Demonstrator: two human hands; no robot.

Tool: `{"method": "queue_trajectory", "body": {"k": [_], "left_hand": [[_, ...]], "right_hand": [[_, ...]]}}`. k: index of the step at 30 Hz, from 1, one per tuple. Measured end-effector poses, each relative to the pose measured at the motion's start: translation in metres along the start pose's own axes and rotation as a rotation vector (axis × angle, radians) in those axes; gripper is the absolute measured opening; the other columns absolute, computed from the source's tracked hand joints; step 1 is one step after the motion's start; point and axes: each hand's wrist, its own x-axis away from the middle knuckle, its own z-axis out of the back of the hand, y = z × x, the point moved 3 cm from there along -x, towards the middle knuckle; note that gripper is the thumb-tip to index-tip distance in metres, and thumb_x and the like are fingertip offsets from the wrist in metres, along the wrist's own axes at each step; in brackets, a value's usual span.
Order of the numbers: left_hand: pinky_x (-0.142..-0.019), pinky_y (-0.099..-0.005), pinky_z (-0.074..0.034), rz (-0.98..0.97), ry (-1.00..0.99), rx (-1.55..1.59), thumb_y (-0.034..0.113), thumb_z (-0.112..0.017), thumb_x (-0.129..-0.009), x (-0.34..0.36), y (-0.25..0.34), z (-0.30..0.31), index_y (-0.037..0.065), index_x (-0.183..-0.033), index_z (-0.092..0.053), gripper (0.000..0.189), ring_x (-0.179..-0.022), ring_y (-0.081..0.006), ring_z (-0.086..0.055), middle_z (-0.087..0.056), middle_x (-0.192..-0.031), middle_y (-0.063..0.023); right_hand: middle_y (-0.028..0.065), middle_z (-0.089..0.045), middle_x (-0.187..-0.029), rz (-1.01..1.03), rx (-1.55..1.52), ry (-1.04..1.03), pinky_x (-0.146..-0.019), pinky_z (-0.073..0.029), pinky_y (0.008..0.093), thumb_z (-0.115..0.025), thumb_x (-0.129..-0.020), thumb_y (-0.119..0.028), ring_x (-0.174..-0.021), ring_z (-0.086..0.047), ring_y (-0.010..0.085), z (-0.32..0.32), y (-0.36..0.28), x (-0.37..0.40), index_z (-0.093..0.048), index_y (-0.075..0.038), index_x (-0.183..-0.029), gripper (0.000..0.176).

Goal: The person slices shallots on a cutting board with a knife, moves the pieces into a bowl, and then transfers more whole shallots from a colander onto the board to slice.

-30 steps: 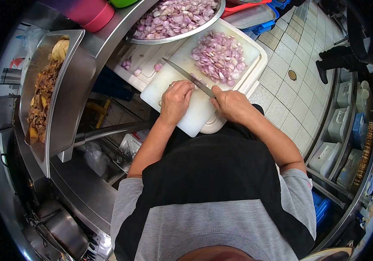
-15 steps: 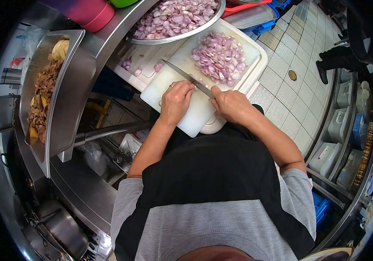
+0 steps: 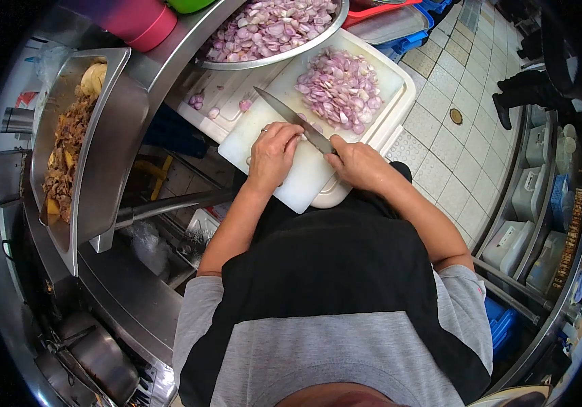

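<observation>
- And here is the right hand point(image 3: 359, 163), closed firmly around the handle of the knife point(image 3: 283, 109), with the blade angling away towards the upper left over the cutting board point(image 3: 297, 190)
- Over on the other side, the left hand point(image 3: 274, 154) sits low on the board, fingers bent, tips right beside the blade (a ring shows on one finger)
- A small pale piece peeps out at those left fingertips, but how tightly they pinch it I cannot tell
- Just beyond the blade lies a heap of sliced shallots point(image 3: 340, 91), pink and white, on the far part of the same board
- Beneath the board, a white plastic lid point(image 3: 201, 123) sticks out, and near its left side rest a few whole shallots point(image 3: 196, 101)
- Up top, a metal basin point(image 3: 250, 67) brims with more slices
- Off to the left stands a deep steel pan point(image 3: 111, 132) of brown cooked food point(image 3: 67, 156), well apart from both hands
</observation>
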Motion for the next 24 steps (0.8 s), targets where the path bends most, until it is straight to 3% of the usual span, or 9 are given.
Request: {"method": "queue_trajectory", "body": {"k": [4,6,7,9,10,12,18,24], "left_hand": [[-0.078,-0.0367,-0.052,-0.01,-0.005,-0.077,0.005,-0.071,-0.081,0.002,-0.001,-0.001,0.004,-0.092,-0.067,0.012,-0.082,-0.0288,-0.066,-0.068,-0.087,-0.0102],[-0.075,-0.0369,-0.052,0.114,-0.085,-0.146,0.008,-0.072,-0.081,0.0,0.0,-0.003,0.005,-0.096,-0.067,0.015,-0.081,-0.0284,-0.066,-0.067,-0.086,-0.011],[-0.075,-0.0369,-0.052,0.114,-0.083,-0.146,0.008,-0.072,-0.081,-0.002,0.005,-0.002,0.005,-0.096,-0.067,0.015,-0.081,-0.0284,-0.066,-0.067,-0.086,-0.011],[-0.072,-0.0368,-0.052,0.301,-0.174,-0.136,0.008,-0.071,-0.083,-0.003,0.01,-0.004,0.005,-0.097,-0.066,0.016,-0.08,-0.0276,-0.067,-0.068,-0.088,-0.0124],[-0.072,-0.0368,-0.052,0.3,-0.175,-0.136,0.008,-0.071,-0.083,0.0,0.007,-0.005,0.005,-0.097,-0.066,0.016,-0.08,-0.0276,-0.067,-0.068,-0.088,-0.0124],[-0.072,-0.0365,-0.053,0.21,-0.045,-0.04,0.006,-0.069,-0.084,0.006,0.002,-0.004,0.005,-0.098,-0.067,0.014,-0.082,-0.0278,-0.067,-0.069,-0.09,-0.0125],[-0.075,-0.0365,-0.053,-0.093,-0.045,-0.051,-0.002,-0.068,-0.081,0.007,-0.002,0.0,0.003,-0.095,-0.068,0.016,-0.085,-0.0288,-0.067,-0.07,-0.092,-0.0111],[-0.075,-0.0391,-0.052,-0.111,-0.033,-0.056,-0.001,-0.069,-0.078,0.005,-0.001,-0.002,0.003,-0.089,-0.068,0.012,-0.084,-0.0293,-0.065,-0.068,-0.089,-0.0093]], "right_hand": [[0.0258,-0.067,-0.081,0.019,0.054,-0.005,-0.073,-0.051,0.0537,-0.053,-0.096,-0.029,-0.08,-0.065,0.0444,0.013,0.012,0.002,-0.051,-0.001,-0.102,0.029],[0.0247,-0.067,-0.078,-0.001,0.143,0.029,-0.071,-0.051,0.0535,-0.054,-0.095,-0.029,-0.078,-0.066,0.0438,0.019,0.014,0.003,-0.051,-0.001,-0.101,0.029],[0.0247,-0.063,-0.069,0.032,0.141,0.098,-0.066,-0.049,0.0545,-0.056,-0.094,-0.028,-0.071,-0.064,0.0447,0.019,0.012,0.006,-0.05,-0.002,-0.099,0.027],[0.0239,-0.063,-0.069,0.036,0.155,0.102,-0.064,-0.049,0.0545,-0.056,-0.094,-0.028,-0.07,-0.064,0.0444,0.019,0.002,0.014,-0.049,-0.002,-0.099,0.027],[0.0232,-0.064,-0.068,0.038,0.167,0.104,-0.062,-0.049,0.0544,-0.056,-0.094,-0.027,-0.069,-0.064,0.044,0.019,-0.002,0.018,-0.048,-0.003,-0.099,0.026],[0.0222,-0.064,-0.066,0.052,0.16,0.113,-0.059,-0.05,0.054,-0.056,-0.094,-0.027,-0.067,-0.065,0.0434,0.013,-0.004,0.023,-0.047,-0.003,-0.098,0.025],[0.0203,-0.062,-0.061,0.104,0.183,0.162,-0.055,-0.049,0.053,-0.058,-0.093,-0.024,-0.062,-0.064,0.042,0.001,-0.002,0.022,-0.045,-0.003,-0.096,0.024],[0.0189,-0.064,-0.063,0.112,0.246,0.114,-0.055,-0.051,0.0497,-0.057,-0.093,-0.022,-0.063,-0.066,0.0391,0.015,-0.014,0.036,-0.047,-0.001,-0.095,0.023]]}}
